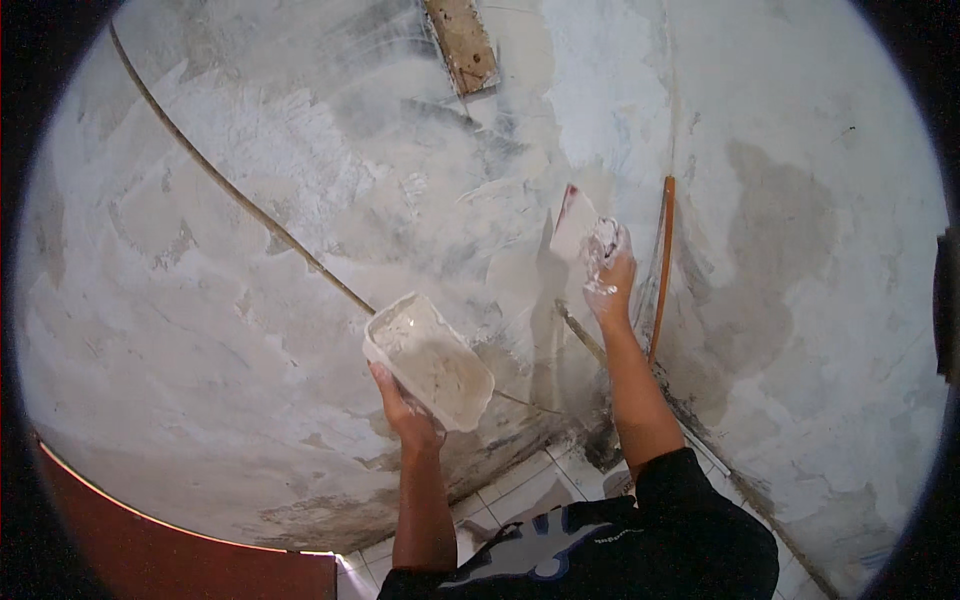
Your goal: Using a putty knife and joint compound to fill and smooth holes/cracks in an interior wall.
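My left hand grips a pale rectangular tub from below and along its near-left side. The tub is tilted, and wet off-white plaster coats its inside. Farther up and to the right, my right hand is closed round the handle of a plastering trowel. Plaster smears its fingers and hides most of the handle. The trowel's flat blade, with a reddish edge, is at the plastered wall; I cannot tell whether it touches.
An orange conduit runs up near the wall corner right of my forearm. A thin cable crosses the wall at left. Above is a recessed box. White floor tiles and a red-brown panel lie below.
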Tool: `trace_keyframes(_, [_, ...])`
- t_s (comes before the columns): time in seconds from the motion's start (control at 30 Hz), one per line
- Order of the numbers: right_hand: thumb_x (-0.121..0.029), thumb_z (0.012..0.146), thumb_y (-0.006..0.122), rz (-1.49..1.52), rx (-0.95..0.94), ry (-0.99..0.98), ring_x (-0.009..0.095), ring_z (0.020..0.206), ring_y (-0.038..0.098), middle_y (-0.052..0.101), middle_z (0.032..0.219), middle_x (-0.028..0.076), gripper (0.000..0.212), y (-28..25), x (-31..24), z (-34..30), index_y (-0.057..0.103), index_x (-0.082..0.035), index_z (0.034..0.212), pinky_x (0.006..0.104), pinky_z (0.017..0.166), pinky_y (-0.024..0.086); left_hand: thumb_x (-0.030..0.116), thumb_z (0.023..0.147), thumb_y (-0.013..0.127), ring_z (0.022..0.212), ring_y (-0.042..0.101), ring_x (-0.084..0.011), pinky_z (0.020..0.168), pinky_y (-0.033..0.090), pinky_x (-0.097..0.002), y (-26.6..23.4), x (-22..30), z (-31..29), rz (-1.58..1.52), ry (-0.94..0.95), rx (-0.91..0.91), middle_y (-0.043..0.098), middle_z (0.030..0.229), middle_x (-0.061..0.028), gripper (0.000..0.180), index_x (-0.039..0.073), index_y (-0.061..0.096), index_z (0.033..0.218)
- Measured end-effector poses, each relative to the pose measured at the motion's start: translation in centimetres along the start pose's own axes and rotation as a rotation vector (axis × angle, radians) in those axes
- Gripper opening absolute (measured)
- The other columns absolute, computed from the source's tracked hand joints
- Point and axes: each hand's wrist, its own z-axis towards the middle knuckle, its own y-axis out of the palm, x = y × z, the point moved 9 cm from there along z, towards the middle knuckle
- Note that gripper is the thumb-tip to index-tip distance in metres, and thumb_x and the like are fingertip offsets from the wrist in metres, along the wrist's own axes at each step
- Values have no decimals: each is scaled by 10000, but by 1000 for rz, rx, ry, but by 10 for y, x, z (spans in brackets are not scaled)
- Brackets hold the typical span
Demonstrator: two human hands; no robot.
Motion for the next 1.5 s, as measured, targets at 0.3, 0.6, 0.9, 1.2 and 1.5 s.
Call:
trace_keyframes(0.3, [-61, 871, 557, -245, 34, -125, 190, 535, 602, 684, 809, 135, 296, 68, -46, 48, 651, -47, 1151, 336, 476, 470, 476, 1022, 276, 1312, 396, -293, 1095, 323, -418, 4, 36, -22, 6, 36, 21, 356, 1457, -135, 634, 41, 232, 1481])
trace_keyframes(0.6, [-26, 775, 588, -360, -715, -343, 305, 935, 659, 673, 1059, 155, 353, 122, -62, -93, 672, -113, 1107, 421, 787, 529, 487, 1019, 265, 1320, 391, -294, 1093, 332, -420, 22, 41, -6, -14, 69, -87, 335, 1476, -130, 631, 67, 228, 1489])
trace_keyframes(0.9, [-64, 867, 547, -307, -79, 65, 336, 918, 646, 676, 981, 201, 299, 9, 22, 77, 633, -7, 1147, 371, 846, 503, 524, 990, 357, 1308, 406, -286, 1081, 351, -432, 22, 35, -13, 131, 153, -83, 341, 1465, -134, 697, 57, 210, 1486])
trace_keyframes(1.2, [-117, 854, 560, -91, -476, -48, 307, 805, 654, 682, 1006, 160, 305, 82, 5, -45, 649, -51, 1138, 382, 722, 529, 584, 862, 599, 1265, 447, -297, 1026, 415, -450, 48, 40, -14, 431, 408, -129, 368, 1434, -143, 906, 41, 214, 1477])
trace_keyframes(1.5, [-17, 833, 582, -335, -153, -442, 185, 714, 600, 668, 869, 109, 295, 10, 83, -24, 631, -7, 1124, 311, 666, 490, 507, 872, 620, 1231, 488, -280, 970, 475, -431, 48, 1, -22, 371, 364, -89, 415, 1398, -146, 822, 35, 275, 1452])
